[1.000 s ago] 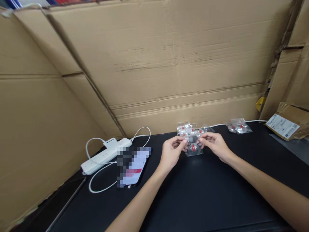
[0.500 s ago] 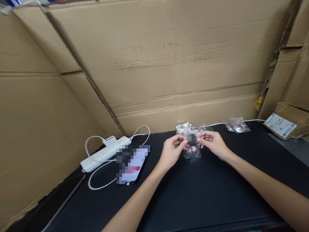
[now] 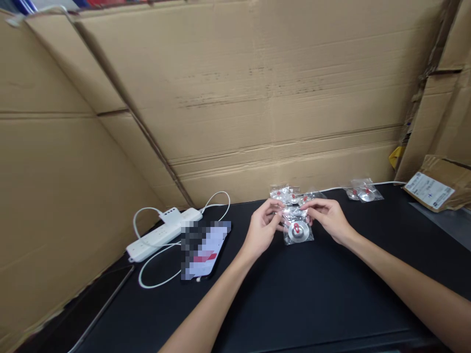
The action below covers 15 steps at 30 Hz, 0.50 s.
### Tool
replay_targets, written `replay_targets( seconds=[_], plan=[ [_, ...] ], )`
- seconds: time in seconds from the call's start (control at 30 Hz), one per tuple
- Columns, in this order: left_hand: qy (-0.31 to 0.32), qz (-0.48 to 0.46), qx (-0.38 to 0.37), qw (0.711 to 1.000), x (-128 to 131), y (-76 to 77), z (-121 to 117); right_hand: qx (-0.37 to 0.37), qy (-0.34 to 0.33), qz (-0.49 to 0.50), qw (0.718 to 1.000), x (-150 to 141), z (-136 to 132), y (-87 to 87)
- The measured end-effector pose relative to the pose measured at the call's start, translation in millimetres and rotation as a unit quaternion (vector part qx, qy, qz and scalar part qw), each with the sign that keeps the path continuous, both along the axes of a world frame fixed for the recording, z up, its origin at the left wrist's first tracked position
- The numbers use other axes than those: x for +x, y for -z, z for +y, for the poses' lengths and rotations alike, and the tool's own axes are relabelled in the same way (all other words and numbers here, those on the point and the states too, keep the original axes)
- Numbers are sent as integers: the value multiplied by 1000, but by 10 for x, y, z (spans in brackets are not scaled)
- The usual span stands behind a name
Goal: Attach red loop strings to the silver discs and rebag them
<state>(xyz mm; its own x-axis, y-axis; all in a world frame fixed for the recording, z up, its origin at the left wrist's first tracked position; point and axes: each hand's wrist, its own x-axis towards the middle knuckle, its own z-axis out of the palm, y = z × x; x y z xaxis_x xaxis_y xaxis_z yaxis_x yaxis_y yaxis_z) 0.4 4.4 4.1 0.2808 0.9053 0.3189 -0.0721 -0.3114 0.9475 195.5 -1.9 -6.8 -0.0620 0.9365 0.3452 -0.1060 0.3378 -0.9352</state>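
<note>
Toward the left edge of the black table (image 3: 312, 294), I see a flat phone with a lit screen (image 3: 208, 252) (part of it reaches me pixelated). A long white plastic power strip (image 3: 151, 244) lies beyond it. Farther in, right of centre, a clear plastic bag (image 3: 298, 225) holding a round silver disc (image 3: 302, 233) with a red mark is between the hands: I have the left hand (image 3: 262, 224) pinching its upper left corner, the right hand (image 3: 328, 220) its upper right. Near the far edge lie similar clear bags (image 3: 279, 194), and a brown parcel (image 3: 457, 179) with a white label at the far right corner.
</note>
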Motion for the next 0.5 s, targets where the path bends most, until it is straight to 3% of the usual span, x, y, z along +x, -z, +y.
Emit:
replay_targets(
  seconds=[0.3, 0.5],
  plan=[
    [-9, 18, 27, 999, -4, -32, -45, 4, -41, 11, 999, 25, -11, 20],
    [2, 26, 42, 999, 22, -72, -116, 14, 8, -8, 1000, 14, 35, 64]
  ],
)
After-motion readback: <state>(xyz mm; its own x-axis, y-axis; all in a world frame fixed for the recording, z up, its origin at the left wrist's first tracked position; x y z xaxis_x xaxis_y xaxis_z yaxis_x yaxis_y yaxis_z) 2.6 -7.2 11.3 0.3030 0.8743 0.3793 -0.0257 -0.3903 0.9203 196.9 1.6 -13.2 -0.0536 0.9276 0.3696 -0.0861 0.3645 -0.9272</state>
